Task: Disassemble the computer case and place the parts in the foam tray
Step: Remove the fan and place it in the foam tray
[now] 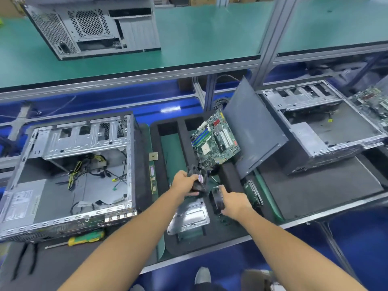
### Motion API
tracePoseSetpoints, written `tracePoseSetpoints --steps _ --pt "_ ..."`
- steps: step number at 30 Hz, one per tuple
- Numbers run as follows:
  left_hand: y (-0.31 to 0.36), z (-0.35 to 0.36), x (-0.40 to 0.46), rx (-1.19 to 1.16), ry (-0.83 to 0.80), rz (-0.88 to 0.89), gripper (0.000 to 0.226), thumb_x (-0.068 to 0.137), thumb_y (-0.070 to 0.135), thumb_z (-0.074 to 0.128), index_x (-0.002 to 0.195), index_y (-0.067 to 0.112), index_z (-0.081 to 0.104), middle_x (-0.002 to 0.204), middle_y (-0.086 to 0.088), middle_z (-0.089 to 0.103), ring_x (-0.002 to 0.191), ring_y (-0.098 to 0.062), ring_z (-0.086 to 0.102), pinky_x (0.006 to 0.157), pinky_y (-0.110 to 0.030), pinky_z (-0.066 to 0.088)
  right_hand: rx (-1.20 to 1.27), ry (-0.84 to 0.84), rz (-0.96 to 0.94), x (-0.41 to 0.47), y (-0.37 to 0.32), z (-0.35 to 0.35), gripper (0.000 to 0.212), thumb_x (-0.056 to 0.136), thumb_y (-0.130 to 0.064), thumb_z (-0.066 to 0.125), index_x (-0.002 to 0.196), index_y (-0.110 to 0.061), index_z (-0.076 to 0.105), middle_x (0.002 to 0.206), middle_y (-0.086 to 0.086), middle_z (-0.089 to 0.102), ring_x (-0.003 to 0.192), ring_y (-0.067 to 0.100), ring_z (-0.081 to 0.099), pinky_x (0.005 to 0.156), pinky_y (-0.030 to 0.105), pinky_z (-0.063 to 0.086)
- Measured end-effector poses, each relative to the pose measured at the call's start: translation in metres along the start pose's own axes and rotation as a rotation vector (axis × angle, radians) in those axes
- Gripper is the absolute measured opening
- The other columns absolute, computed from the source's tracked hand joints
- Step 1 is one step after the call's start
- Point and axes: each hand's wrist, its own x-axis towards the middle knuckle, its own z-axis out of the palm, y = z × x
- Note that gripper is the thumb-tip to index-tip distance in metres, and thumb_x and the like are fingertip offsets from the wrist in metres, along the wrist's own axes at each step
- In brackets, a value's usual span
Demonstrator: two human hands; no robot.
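1. Head view, the hands: the left hand grips a black cooling fan with a round pink hub label, fingers curled round its frame, holding it above the black foam tray with cut-out compartments. The right hand, at 4 o'clock from the first fan, holds a second black square fan that sits low in the tray.
2. Head view, the task's things: the open grey metal computer case lies at 9 o'clock of the tray, loose cables still inside. A green motherboard leans at 12 o'clock of the hands; a dark grey side panel slants at 1 o'clock.
3. To do this step well, I judge each fan should be lowered flat into its own compartment, cable tucked in, clear of the silver metal bracket at 6 o'clock.
4. Keep fingers off the blades and let go only once seated.
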Motion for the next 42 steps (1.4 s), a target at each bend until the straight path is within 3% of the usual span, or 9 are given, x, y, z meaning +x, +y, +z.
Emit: tracePoseSetpoints --steps 4,11,16,21,24,27,31,36,42 --pt "0.002 0.008 0.003 0.011 -0.028 -0.043 0.046 0.085 0.017 0.08 0.084 0.016 0.033 0.101 -0.01 0.049 0.102 -0.033 0.071 0.067 -0.044 0.065 -0.215 -0.01 -0.11 0.021 -0.002 -0.004 0.103 0.091 -0.039 0.07 0.163 -0.01 0.001 0.106 0.003 0.074 0.09 0.028 0.071 0.068 0.034 0.046" --pt "0.003 0.022 0.016 0.264 0.005 0.03 0.042 0.092 0.034 0.075 0.082 0.015 0.039 0.091 -0.007 0.053 0.086 -0.028 0.073 0.064 -0.044 0.065 -0.32 0.015 -0.102 0.033 -0.009 0.0 0.084 0.088 -0.029 0.071 0.154 -0.006 0.024 0.124 0.004 0.067 0.106 0.024 0.07 0.083 0.032 0.052" --pt "0.008 0.041 0.015 0.288 -0.011 0.011 0.045 0.091 0.043 0.075 0.089 0.012 0.043 0.106 -0.011 0.049 0.093 -0.027 0.066 0.068 -0.045 0.065 -0.315 -0.01 -0.156 0.017 -0.003 0.023 0.089 0.082 -0.033 0.077 0.149 0.0 0.027 0.114 0.006 0.07 0.098 0.026 0.071 0.071 0.034 0.046" --pt "0.013 0.063 0.01 0.494 -0.088 -0.036 0.068 0.094 0.042 0.072 0.137 0.0 0.04 0.134 -0.022 0.054 0.101 -0.04 0.07 0.058 -0.047 0.063 -0.282 -0.013 -0.24 0.006 0.008 0.035 0.086 0.087 -0.047 0.066 0.151 -0.003 0.028 0.111 0.007 0.07 0.093 0.03 0.07 0.065 0.036 0.042" --pt "0.011 0.069 0.003 0.537 -0.09 -0.119 0.051 0.106 0.029 0.057 0.147 0.013 0.032 0.149 -0.01 0.048 0.117 -0.038 0.065 0.082 -0.052 0.061 -0.172 0.055 -0.249 0.007 0.014 0.028 0.068 0.095 -0.055 0.048 0.144 -0.009 0.039 0.11 0.007 0.071 0.097 0.032 0.069 0.066 0.038 0.043" --pt "0.005 0.06 -0.003 0.682 -0.066 0.059 0.041 0.104 0.028 0.059 0.128 0.005 0.037 0.128 -0.019 0.053 0.094 -0.044 0.07 0.064 -0.049 0.062 -0.024 0.206 -0.193 0.007 0.015 0.015 0.035 0.099 -0.049 0.04 0.117 -0.02 0.048 0.09 0.005 0.072 0.083 0.032 0.069 0.063 0.038 0.046" --pt "0.01 0.023 -0.02 0.685 0.02 0.265 0.018 0.104 0.024 0.048 0.115 0.009 0.048 0.111 -0.018 0.065 0.096 -0.039 0.066 0.085 -0.052 0.057 0.214 0.376 -0.08 0.012 -0.006 -0.013 0.018 0.096 -0.043 0.036 0.089 -0.029 0.044 0.07 0.001 0.066 0.068 0.032 0.063 0.057 0.036 0.035" --pt "0.004 -0.062 -0.056 0.959 0.297 0.699 0.009 0.103 0.025 0.046 0.11 0.026 0.051 0.104 0.004 0.058 0.095 -0.02 0.057 0.075 -0.045 0.055 0.475 0.516 -0.198 0.02 -0.094 -0.075 0.027 0.085 -0.05 0.029 0.089 -0.03 0.046 0.063 -0.005 0.058 0.063 0.025 0.054 0.059 0.036 0.034" --pt "-0.069 -0.177 -0.104 0.584 0.633 1.055 0.038 0.094 0.018 0.057 0.129 0.012 0.045 0.12 -0.003 0.042 0.108 -0.021 0.041 0.097 -0.032 0.037 0.467 0.581 -0.5 0.003 -0.245 -0.121 0.028 0.083 -0.05 0.034 0.092 -0.031 0.051 0.057 -0.008 0.053 0.062 0.022 0.049 0.055 0.034 0.026"
